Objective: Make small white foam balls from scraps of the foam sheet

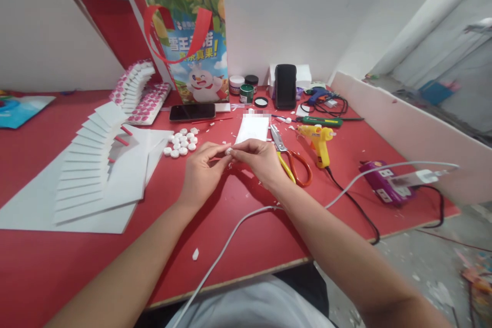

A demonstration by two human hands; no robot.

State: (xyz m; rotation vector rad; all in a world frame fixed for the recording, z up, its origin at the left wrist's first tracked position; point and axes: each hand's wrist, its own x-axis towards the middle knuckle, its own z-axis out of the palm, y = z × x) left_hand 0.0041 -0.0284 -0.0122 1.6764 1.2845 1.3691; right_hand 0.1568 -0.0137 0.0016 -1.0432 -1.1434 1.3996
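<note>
My left hand [205,166] and my right hand [259,160] meet above the red table, their thumbs and fingertips pinched on one small white piece [229,151]. Fingers cover most of it, so its full shape is hidden. Just left of my left hand lies a cluster of small round white pieces [183,144]. Behind my hands rests a white block [251,128], partly blurred. Beside my right hand are scissors [292,161] with orange and yellow handles. White scraps are scattered around my fingers.
A yellow glue gun [318,142], a purple power strip [386,184] and a green-handled tool [321,121] lie to the right. White boards [126,174] with a fanned stack occupy the left. A phone [192,111], paint jars [246,93] and a printed bag [196,46] stand behind. A white cable [238,228] crosses the front.
</note>
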